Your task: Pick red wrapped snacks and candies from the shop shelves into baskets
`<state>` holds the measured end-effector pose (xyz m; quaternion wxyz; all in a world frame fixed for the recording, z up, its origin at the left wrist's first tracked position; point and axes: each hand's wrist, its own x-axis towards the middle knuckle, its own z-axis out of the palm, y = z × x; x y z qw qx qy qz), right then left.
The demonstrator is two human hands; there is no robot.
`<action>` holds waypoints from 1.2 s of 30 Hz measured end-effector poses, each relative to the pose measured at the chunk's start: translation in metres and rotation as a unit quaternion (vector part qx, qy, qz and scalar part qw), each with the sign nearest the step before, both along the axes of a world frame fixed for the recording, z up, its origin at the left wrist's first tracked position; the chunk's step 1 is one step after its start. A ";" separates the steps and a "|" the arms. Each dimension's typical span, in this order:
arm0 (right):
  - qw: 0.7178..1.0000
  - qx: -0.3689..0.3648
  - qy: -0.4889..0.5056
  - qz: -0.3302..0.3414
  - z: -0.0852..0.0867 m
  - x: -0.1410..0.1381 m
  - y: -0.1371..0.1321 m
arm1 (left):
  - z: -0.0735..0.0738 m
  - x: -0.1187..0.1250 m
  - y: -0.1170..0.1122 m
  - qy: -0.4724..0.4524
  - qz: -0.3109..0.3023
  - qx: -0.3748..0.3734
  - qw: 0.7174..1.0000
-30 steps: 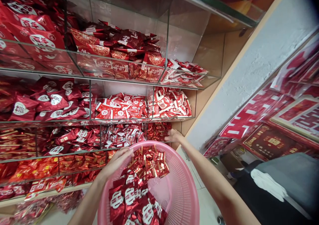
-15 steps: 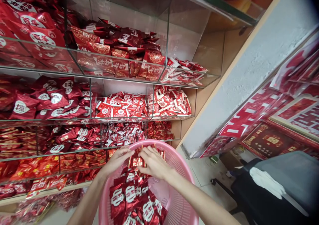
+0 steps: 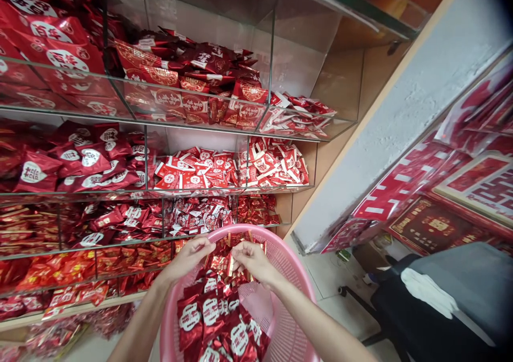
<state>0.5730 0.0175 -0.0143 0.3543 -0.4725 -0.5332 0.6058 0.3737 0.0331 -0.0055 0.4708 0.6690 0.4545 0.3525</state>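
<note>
Both hands are at the far end of the pink basket (image 3: 289, 276), which is round perforated plastic. The right hand (image 3: 253, 260) is pinched shut on the small crinkly red-gold foil sachets (image 3: 219, 263) piled there. The left hand (image 3: 189, 256) is curled by the far rim, touching that pile; can't tell if it's gripping. At the basket's near end are puffy, glossy dark-red pouches (image 3: 216, 319).
</note>
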 end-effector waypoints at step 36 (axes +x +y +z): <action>0.995 0.038 0.007 -0.088 0.022 0.044 -0.028 | 0.013 0.001 -0.003 -0.041 0.033 -0.063 0.997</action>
